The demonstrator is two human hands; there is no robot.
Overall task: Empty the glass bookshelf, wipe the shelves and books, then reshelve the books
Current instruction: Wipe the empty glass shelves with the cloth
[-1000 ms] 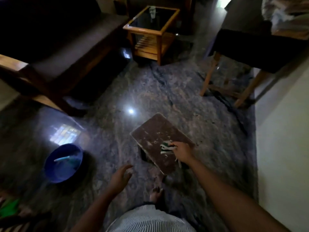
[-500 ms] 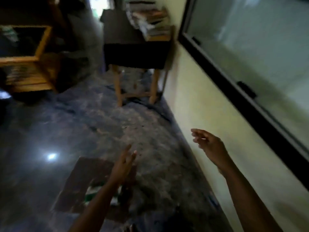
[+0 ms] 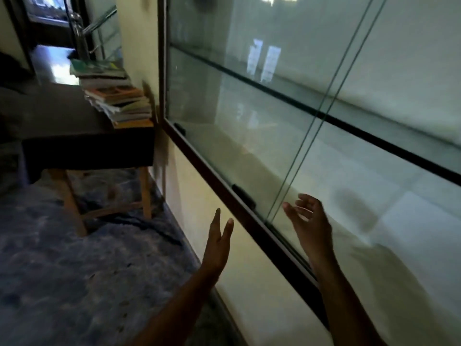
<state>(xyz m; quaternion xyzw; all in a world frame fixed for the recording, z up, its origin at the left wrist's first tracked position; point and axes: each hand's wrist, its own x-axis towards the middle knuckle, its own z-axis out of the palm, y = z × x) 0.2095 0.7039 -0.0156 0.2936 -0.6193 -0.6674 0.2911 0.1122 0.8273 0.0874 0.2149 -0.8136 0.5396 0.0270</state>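
The glass bookshelf (image 3: 239,203) fills the right side, set in the wall with a dark frame and sliding glass panes; its visible shelves hold no books. My right hand (image 3: 311,228) is raised in front of the lower pane near the panes' meeting edge, fingers loosely spread, holding nothing. My left hand (image 3: 218,243) is lifted below the frame, fingers straight, empty. A stack of books (image 3: 112,96) lies on a dark-topped wooden table (image 3: 87,148) to the left of the shelf.
The polished stone floor (image 3: 74,270) spreads at lower left. The table's wooden legs stand close to the cream wall (image 3: 249,265) under the shelf. A small black handle (image 3: 243,196) sits on the lower frame. A glass rack on a metal pole (image 3: 79,33) stands behind the books.
My view swung up from the floor and the brown board with the cloth to the bookshelf. My right hand let go of the cloth, and both hands rose toward the glass.
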